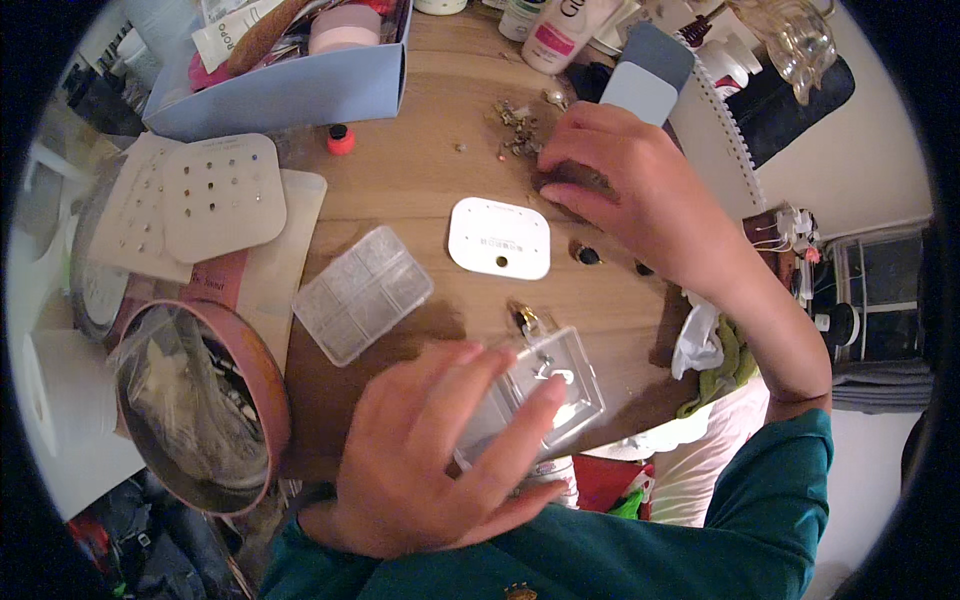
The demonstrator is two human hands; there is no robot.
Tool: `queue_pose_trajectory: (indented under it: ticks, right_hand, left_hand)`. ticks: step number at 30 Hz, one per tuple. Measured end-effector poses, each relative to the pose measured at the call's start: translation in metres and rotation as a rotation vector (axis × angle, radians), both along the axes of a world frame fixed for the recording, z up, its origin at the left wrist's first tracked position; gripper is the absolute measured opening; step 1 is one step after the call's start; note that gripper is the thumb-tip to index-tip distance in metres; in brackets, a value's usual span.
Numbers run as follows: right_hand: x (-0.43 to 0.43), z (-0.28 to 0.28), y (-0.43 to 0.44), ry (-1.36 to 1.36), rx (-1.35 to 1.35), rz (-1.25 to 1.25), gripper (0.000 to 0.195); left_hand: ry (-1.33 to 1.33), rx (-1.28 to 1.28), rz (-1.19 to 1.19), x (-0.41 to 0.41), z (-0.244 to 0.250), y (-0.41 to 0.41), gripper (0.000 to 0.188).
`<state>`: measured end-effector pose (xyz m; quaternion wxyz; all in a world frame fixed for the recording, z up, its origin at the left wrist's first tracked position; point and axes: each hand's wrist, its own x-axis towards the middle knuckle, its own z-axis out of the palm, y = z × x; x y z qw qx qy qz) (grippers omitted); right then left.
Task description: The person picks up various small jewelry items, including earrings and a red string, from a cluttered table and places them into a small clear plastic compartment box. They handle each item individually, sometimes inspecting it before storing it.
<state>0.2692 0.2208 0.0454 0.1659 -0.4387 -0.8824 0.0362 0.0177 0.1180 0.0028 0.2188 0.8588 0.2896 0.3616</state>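
Observation:
My left hand (435, 450), slightly blurred, spreads its fingers over a clear plastic box (581, 360) near the table's front edge. A fingertip overlaps the box in view; whether it touches is unclear. Small metal jewellery pieces (551, 367) lie inside. My right hand (622, 165) reaches across to a small pile of jewellery (517, 127), thumb and fingers bent beside it. Anything tiny between those fingertips cannot be made out. Between the hands lies a white earring card (499, 232) with small holes. Left of it rests a clear compartment case (364, 296).
Stud-filled earring cards (225, 195) overlap at the left, above a round pink tin (277, 405) holding plastic bags. A blue box (277, 90) of toiletries, a small red bottle (340, 140) and a pink-labelled bottle (562, 34) stand farther back. Dark round pieces (587, 255) lie right of the card.

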Motion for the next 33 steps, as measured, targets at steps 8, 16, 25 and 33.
queue_pose_trajectory:
  ticks: [8,16,25,33]
  right_hand:
    - [-0.012,0.019,0.022,-0.045,-0.115,-0.120,0.015]
    - [-0.015,-0.001,0.037,0.070,-0.168,-0.093,0.014]
    - [-0.009,0.013,0.042,-0.009,-0.100,-0.085,0.013]
    - [-0.012,0.003,0.051,-0.052,-0.109,-0.048,0.011]
  left_hand:
    - [-0.008,0.136,0.044,0.006,-0.011,0.003,0.061]
    - [-0.175,0.220,0.233,0.021,-0.029,-0.009,0.036]
    - [-0.175,0.217,0.213,0.018,-0.033,-0.006,0.034]
    - [0.002,0.036,0.113,0.003,-0.006,-0.001,0.033]
